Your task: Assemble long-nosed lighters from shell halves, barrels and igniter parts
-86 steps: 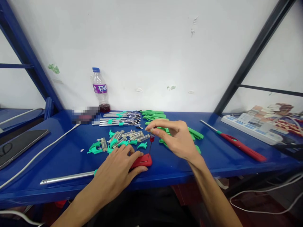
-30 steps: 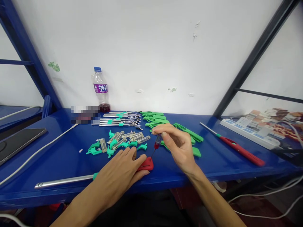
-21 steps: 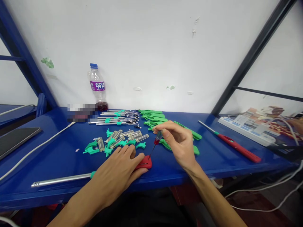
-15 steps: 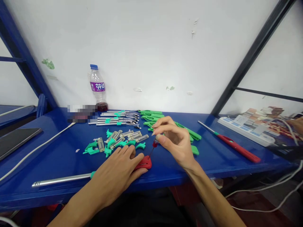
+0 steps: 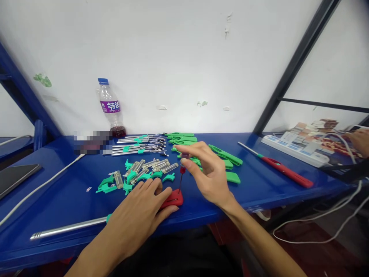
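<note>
My left hand (image 5: 144, 206) lies over a red utility lighter (image 5: 175, 198), pressing it to the table near the front edge. Its metal tube (image 5: 69, 227) sticks out to the left, and my palm hides the middle. In my right hand (image 5: 209, 173), a small screwdriver (image 5: 182, 170) with a red and clear handle is pinched between thumb and fingers. The blade stands almost upright, its tip at the red handle's end. Clear fuel tanks (image 5: 160, 165) and teal plastic pieces (image 5: 106, 185) lie beyond my left hand. Behind my right hand are green lighter handles (image 5: 226, 154).
Metal lighter tubes with wires (image 5: 132, 148) lie at the back, beside a drink bottle (image 5: 111, 107). Another red lighter (image 5: 276, 167) and a white power strip (image 5: 294, 150) are at right. A phone (image 5: 17, 179) lies left. Another person's hand (image 5: 359, 140) shows far right.
The screwdriver now stands more upright, and my right hand has shifted slightly left above the red lighter. My left hand keeps its hold. The whole view has shifted a little.
</note>
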`<state>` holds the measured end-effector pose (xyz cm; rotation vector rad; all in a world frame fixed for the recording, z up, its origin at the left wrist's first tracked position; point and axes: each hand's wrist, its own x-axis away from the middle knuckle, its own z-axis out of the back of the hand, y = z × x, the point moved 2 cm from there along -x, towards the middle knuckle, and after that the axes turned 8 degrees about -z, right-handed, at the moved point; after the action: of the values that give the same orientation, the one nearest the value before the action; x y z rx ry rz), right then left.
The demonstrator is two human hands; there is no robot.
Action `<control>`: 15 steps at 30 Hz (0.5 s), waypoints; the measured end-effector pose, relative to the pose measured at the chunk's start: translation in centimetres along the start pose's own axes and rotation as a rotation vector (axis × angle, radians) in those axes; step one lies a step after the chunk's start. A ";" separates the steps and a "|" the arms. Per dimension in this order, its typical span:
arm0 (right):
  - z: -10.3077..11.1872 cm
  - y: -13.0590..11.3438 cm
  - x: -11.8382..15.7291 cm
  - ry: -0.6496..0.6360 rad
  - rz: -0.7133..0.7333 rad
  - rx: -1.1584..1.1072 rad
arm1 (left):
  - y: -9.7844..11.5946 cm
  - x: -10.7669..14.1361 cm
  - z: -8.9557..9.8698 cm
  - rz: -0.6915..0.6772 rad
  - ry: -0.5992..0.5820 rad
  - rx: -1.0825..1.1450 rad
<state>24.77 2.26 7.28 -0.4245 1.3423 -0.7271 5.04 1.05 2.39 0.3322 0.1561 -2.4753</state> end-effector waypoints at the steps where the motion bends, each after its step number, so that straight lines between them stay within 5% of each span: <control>1: 0.0 0.0 0.0 -0.032 0.002 -0.024 | 0.0 0.0 -0.1 -0.005 0.000 0.000; 15: -0.4 0.6 0.3 -0.071 -0.107 -0.244 | 0.2 -0.1 0.0 -0.038 0.043 -0.060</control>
<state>24.58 2.57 6.61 -0.7154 1.3539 -0.6320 5.22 0.94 2.41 0.3605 0.2566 -2.4966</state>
